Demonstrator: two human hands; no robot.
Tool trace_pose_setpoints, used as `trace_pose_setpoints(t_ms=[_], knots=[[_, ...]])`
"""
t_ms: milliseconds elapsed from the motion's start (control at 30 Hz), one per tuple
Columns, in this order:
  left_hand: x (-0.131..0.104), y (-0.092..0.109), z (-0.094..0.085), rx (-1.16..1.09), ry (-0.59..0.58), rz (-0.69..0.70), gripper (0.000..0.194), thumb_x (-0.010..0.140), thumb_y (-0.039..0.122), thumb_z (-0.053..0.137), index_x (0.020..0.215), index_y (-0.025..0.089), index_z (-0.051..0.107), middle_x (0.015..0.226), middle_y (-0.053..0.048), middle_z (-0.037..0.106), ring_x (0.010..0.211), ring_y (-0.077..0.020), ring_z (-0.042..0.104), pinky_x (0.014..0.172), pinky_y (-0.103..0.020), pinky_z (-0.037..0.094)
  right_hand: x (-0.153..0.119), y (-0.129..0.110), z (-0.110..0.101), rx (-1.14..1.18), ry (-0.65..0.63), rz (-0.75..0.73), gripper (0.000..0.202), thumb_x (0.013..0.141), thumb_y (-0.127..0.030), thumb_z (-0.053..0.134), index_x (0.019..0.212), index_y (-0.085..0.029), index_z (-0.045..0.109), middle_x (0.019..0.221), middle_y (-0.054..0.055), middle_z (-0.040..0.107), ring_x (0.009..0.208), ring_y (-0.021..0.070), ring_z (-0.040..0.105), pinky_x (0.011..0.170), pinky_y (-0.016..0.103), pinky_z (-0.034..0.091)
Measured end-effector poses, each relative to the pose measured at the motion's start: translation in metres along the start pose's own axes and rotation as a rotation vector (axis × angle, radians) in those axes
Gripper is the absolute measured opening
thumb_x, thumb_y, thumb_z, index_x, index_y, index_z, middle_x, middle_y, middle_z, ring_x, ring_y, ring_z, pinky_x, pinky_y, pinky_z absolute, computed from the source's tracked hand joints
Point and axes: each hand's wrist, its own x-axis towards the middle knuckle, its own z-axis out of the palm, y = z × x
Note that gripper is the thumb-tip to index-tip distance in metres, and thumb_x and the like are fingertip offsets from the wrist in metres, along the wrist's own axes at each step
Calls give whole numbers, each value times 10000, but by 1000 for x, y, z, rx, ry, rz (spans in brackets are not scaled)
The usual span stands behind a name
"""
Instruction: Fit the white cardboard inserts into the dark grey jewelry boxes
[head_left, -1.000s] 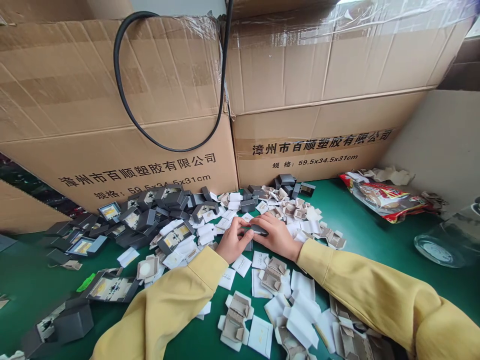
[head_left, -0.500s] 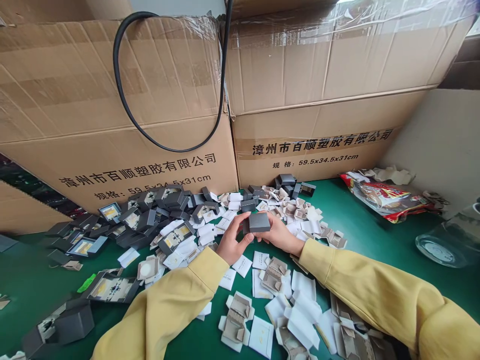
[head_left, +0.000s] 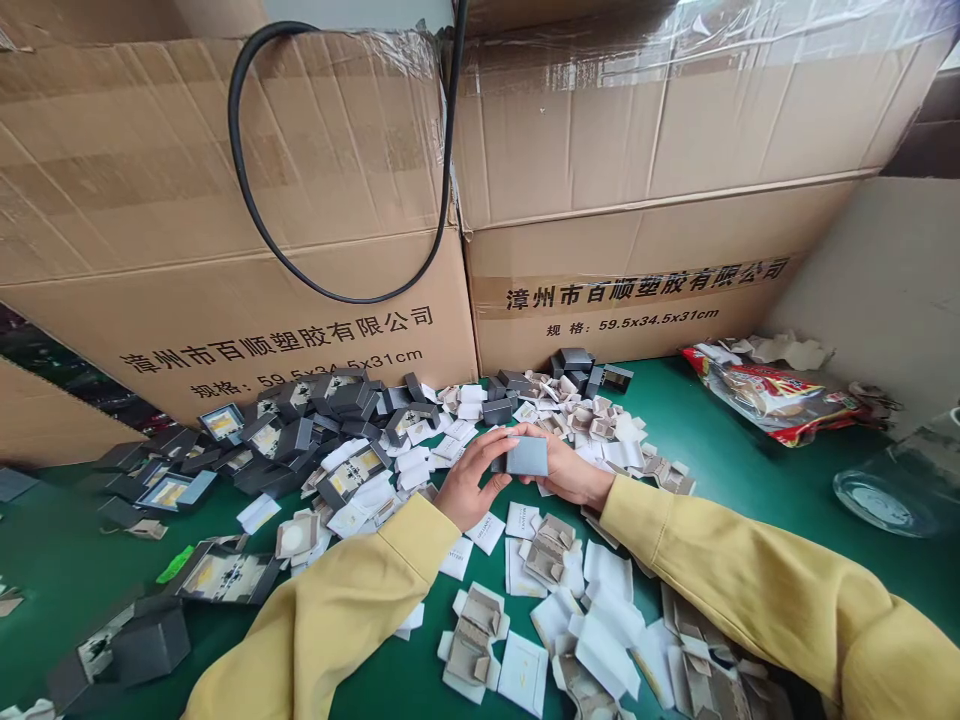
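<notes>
A small dark grey box (head_left: 528,456) is held up over the middle of the table, its flat face tilted toward me. My left hand (head_left: 471,482) grips its left side, thumb below and fingers above. On the other side my right hand (head_left: 566,468) holds it, with most of its fingers hidden behind the box. Below both hands lie white printed cards (head_left: 486,531) and an unfolded cardboard insert (head_left: 551,548). Another cardboard insert (head_left: 474,645) rests nearer to me.
A heap of dark grey boxes (head_left: 292,435), some open, covers the table's left and back. Large cartons (head_left: 360,270) stand behind, with a black cable (head_left: 337,297) hanging before them. At right are a red snack bag (head_left: 780,395) and a clear jar (head_left: 889,495) on the green tabletop (head_left: 720,450).
The box has been tilted so its flat face now turns more toward me and looks lighter. Both hands have shifted slightly to the right with it.
</notes>
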Motion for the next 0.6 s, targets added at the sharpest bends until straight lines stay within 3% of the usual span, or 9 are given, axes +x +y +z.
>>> trace_pose_setpoints(t_ms=[133, 200, 333, 500, 600], knots=[[3, 3, 0, 46, -26, 170, 478, 832, 187, 516, 1279, 293, 384, 1301, -90, 461, 1266, -226, 380, 999, -417, 396, 0, 0, -1, 102, -65, 51, 234, 667, -281, 704, 756, -187, 508, 662, -36, 527, 526, 64, 466, 485, 190, 365], [4, 3, 1, 60, -20, 189, 485, 827, 187, 525, 1278, 292, 383, 1293, -90, 469, 1253, -218, 399, 993, -410, 403, 0, 0, -1, 117, -82, 59, 229, 673, -270, 704, 735, -185, 500, 660, -32, 527, 539, 68, 465, 502, 196, 364], [2, 2, 1, 99, 26, 122, 473, 832, 187, 515, 1273, 298, 386, 1270, -87, 487, 1205, -206, 441, 967, -407, 422, -2, -1, 3, 152, -64, 52, 251, 662, -245, 721, 743, -197, 488, 645, -50, 499, 539, 60, 461, 486, 171, 356], [0, 3, 1, 117, 91, 81, 427, 839, 192, 502, 1245, 295, 415, 1262, -92, 476, 1169, -205, 458, 941, -393, 434, -3, -3, 4, 175, -95, 93, 293, 684, -255, 710, 895, -225, 509, 763, -39, 552, 665, 80, 552, 626, 218, 475], [-1, 3, 1, 122, 129, 16, 423, 833, 199, 513, 1239, 274, 417, 1245, -102, 464, 1162, -207, 458, 940, -385, 434, -3, -4, 3, 137, -111, 116, 406, 628, -203, 753, 961, -224, 521, 794, -39, 573, 674, 73, 566, 664, 226, 497]])
